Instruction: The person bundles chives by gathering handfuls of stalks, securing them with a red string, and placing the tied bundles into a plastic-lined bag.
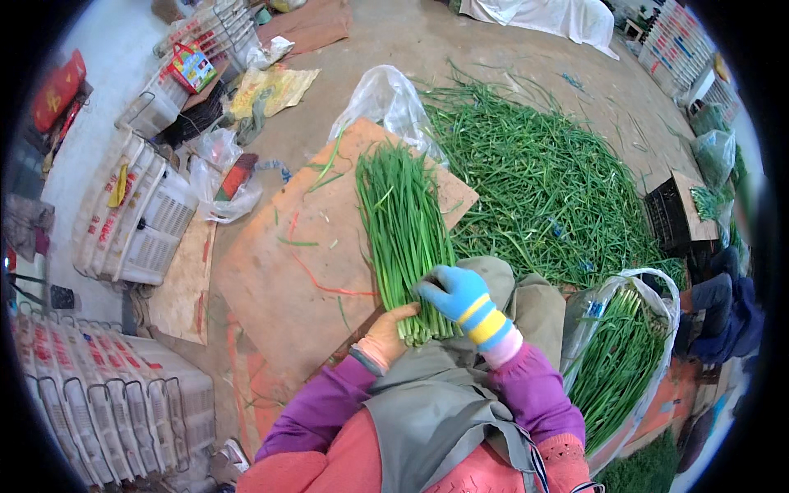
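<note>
A bundle of garlic chives (403, 218) lies on a flat brown board (279, 246), its cut pale ends toward me and its green tips pointing away. My left hand (386, 335), in an orange glove, is closed round the lower left side of the bundle near the cut ends. Over the same stems, my right hand (462, 302) in a blue, yellow and pink striped glove has its fingers curled in a pinch. What sits between those fingertips is hidden. A red string (316, 279) runs across the board and passes under the bundle.
A wide heap of loose chives (542, 181) spreads at the far right. By my right side stands a clear plastic bag (670, 304) filled with chives. White plastic crates (136, 214) line the left. Another person's dark sleeve (727, 320) shows at the right edge.
</note>
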Demonstrator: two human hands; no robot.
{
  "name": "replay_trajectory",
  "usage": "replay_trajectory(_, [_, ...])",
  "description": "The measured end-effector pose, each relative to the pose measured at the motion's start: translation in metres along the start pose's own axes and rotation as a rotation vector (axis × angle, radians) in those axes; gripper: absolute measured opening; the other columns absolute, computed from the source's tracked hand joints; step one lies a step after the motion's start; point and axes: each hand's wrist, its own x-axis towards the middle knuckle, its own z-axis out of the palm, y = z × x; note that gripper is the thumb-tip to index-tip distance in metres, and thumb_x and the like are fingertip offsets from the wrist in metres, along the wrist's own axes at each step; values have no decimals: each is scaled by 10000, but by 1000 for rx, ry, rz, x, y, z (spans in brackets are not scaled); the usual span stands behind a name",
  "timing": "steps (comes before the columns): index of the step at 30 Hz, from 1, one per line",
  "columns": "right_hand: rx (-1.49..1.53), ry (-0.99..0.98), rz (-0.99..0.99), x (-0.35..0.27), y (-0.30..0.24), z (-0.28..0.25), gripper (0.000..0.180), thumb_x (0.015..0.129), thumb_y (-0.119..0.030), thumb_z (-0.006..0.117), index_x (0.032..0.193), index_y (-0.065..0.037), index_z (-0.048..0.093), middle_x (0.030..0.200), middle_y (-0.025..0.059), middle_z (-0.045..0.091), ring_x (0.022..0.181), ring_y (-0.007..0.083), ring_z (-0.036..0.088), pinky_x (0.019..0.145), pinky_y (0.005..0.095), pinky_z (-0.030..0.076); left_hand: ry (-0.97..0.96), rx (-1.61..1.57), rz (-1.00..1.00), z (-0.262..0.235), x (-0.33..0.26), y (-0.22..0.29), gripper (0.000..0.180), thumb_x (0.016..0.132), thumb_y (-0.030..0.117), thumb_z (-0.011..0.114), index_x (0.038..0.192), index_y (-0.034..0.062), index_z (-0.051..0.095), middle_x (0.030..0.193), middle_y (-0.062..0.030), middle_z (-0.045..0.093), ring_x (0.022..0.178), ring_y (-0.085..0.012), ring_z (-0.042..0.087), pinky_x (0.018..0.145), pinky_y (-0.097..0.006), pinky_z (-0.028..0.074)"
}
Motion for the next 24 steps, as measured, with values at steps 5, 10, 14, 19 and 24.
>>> replay_trajectory(5, [-519, -210, 21, 39, -14, 16, 376, 711, -427, 627, 794, -62, 657, 730, 174, 630, 709, 349, 612, 644, 411, 490, 44, 125, 51, 10, -3, -4, 289, 838, 66, 517, 1115, -13, 528, 1060, -139, 594, 938, -267, 598, 842, -397, 490])
replay_trajectory(10, [-241, -205, 107, 43, -1, 8, 376, 702, -390, 615, 833, -41, 660, 837, 177, 636, 793, 360, 598, 704, 410, 482, 109, 79, 6, 8, -3, -2, 278, 843, 63, 541, 1116, 12, 538, 1037, -114, 609, 927, -237, 606, 832, -384, 494])
replay_trajectory(14, [330, 87, 69, 18, 25, 18, 305, 730, -260, 684, 870, 8, 646, 740, 146, 642, 671, 204, 621, 616, 304, 484, 82, 43, 59, 12, -4, -1, 276, 855, 81, 541, 1125, 23, 536, 1042, -98, 608, 920, -233, 605, 833, -381, 493])
replay_trajectory(19, [645, 107, -156, -26, -6, 12, 215, 743, -88, 681, 931, -9, 612, 760, 79, 624, 596, 112, 566, 561, 249, 464, -9, -25, -43, -13, 8, -7, 276, 859, 92, 538, 1122, 7, 533, 1056, -99, 601, 953, -232, 589, 868, -378, 475])
replay_trajectory(24, [1767, 716, -250, 3, -23, -51, 150, 818, -84, 582, 953, -19, 583, 776, 42, 578, 766, 142, 543, 652, 266, 459, 50, 50, 52, 3, -1, 2, 285, 842, 36, 543, 1124, -5, 526, 1075, -118, 592, 987, -242, 581, 886, -386, 469])
